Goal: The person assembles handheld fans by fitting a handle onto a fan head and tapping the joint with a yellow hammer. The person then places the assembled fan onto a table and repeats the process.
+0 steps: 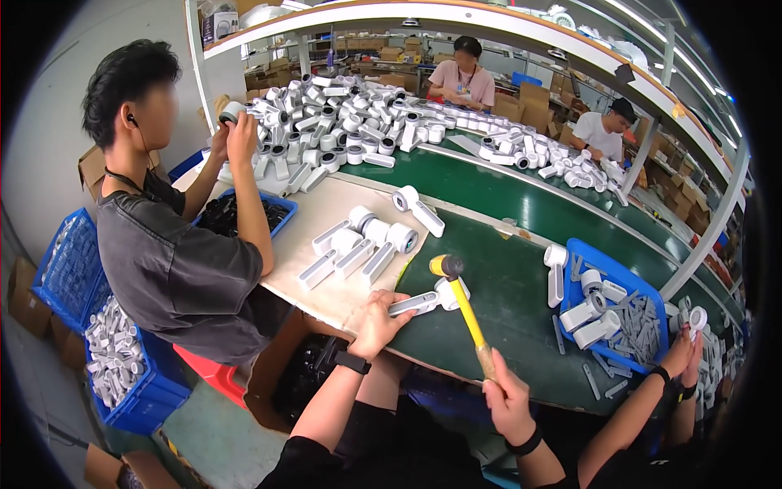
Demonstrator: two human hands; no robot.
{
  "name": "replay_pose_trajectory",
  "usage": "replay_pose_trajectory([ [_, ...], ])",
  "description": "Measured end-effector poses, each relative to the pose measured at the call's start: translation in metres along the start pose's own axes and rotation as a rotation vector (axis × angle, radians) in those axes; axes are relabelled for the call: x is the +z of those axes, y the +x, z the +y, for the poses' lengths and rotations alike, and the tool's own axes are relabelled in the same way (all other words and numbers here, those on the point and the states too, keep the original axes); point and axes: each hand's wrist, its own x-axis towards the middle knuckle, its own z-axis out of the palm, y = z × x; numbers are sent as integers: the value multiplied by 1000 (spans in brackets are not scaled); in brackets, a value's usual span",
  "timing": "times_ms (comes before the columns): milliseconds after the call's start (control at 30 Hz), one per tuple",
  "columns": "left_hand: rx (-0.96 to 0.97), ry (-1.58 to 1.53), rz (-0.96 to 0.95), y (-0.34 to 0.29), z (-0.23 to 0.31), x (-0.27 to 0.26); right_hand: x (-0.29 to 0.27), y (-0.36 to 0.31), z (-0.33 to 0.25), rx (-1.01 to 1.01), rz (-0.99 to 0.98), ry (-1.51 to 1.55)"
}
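Observation:
My left hand is closed around the grey-and-white handle of a handheld fan, steadying it at the near edge of the green mat. The fan's round white head lies on the mat, partly hidden behind a mallet. My right hand grips the lower end of the mallet's yellow shaft. Its yellow-and-black head is raised over the fan; whether it touches the fan I cannot tell. Beyond my left hand, several white handheld fans lie grouped on a beige board, and a single fan lies farther back.
A blue tray with fans and grey strips stands at right, beside a co-worker's hands. Another co-worker sits at left, holding a fan head. A large fan pile fills the back, near a green conveyor. A shelf spans above.

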Motion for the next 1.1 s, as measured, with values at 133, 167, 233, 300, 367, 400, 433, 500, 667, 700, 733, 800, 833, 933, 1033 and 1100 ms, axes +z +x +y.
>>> replay_pose_trajectory([
  [133, 6, -3, -8, 3, -1, 0, 5, 10, 24, 25, -148, -49],
  [167, 3, 0, -5, 3, -3, 0, 2, 7, 16, 12, -140, -82],
  [233, -7, -28, 16, -1, -3, 3, 3, 4, 10, 5, -134, -118],
  [300, -8, -33, 15, -2, -6, 1, 12, 1, 10, 68, -123, -46],
  [367, 15, 7, 38, -2, -4, -1, 14, 3, 24, 102, -142, -29],
  [400, 14, 4, 41, -2, -4, -3, 11, 4, 21, 131, -167, -31],
  [433, -27, 31, 24, -4, -1, -7, 8, 5, 18, 160, -192, -33],
  [500, -72, 58, 8, -9, -3, -9, 6, 13, 8, 75, -184, -39],
  [667, -57, 161, 69, -13, -14, -7, 22, 13, -1, 41, -299, -48],
  [700, -55, 161, 70, -12, -16, -7, 23, 14, 0, 10, -325, -77],
  [733, -59, 155, 62, -13, -18, -6, 23, 15, 0, 8, -323, -77],
  [800, -67, 197, 19, -9, -18, -6, 22, 10, 0, 1, -243, -54],
  [833, -64, 192, 15, -10, -14, -6, 21, 7, 5, 4, -239, -58],
  [933, -51, 167, 42, -12, -12, -9, 15, 1, 18, 126, -203, 0],
  [1033, -64, 153, 34, -13, -5, -11, 2, -3, 4, 138, -108, -20],
  [1100, -45, 149, 46, -13, -9, -11, 5, 0, 17, 116, -61, -7],
])
